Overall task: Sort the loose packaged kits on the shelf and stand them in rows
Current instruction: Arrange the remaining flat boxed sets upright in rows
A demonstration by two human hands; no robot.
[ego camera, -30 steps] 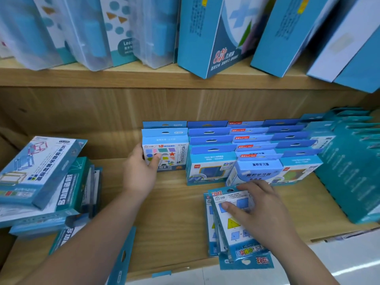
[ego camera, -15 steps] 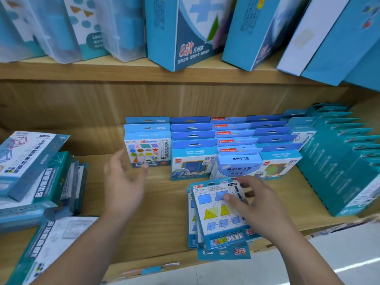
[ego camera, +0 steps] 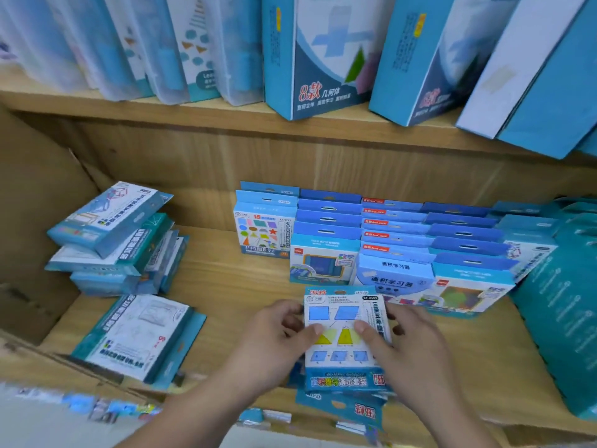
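Top kit (ego camera: pixel 343 357) is held by both hands. The left hand (ego camera: pixel 268 344) has its grip closed on the left edge, with the thumb pressed on the front and the fingers curled round the side. The right hand (ego camera: pixel 416 350) grips the right edge the same way. This kit is a flat blue and white pack with blue slanted squares, yellow shapes and a blue strip of words at the near end. It sits at the front of the wooden shelf (ego camera: pixel 226 286), on a small pile (ego camera: pixel 349 412) of packs like it that pokes out past the shelf's front edge. Just behind it, rows of blue kits (ego camera: pixel 397 240) stand up one behind the other. Far to the left, a messy heap of kits (ego camera: pixel 109 240) leans over, and one flat kit (ego camera: pixel 135 337) lies in front of the heap.
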